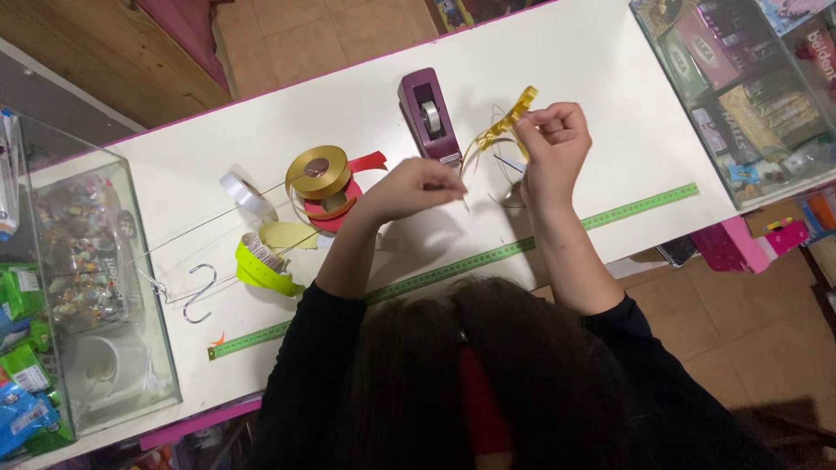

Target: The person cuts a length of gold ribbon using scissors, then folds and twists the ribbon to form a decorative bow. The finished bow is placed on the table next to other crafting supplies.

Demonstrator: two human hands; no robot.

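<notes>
**Gold ribbon held up between two hands**

A bunch of gold ribbon [505, 124] hangs just above the white counter [610, 78], beside the one maroon tape dispenser [428, 115]. The right hand [553, 144] has its fingers curled shut around the ribbon's upper loops. The left hand [416, 185] pinches its fingertips together on what looks like a thin strand trailing from the bunch, though it is too fine to be sure.

Further left I count four ribbon spools: one gold spool [319, 171] stacked on a red spool [344, 207], one white spool [243, 192] and one lime-green spool [261, 265]. One metal S-hook [199, 294] lies near them. One green measuring tape [453, 270] runs along the counter's near edge. Two glass cases flank the counter, the left case [87, 287] and the right case [740, 87].
</notes>
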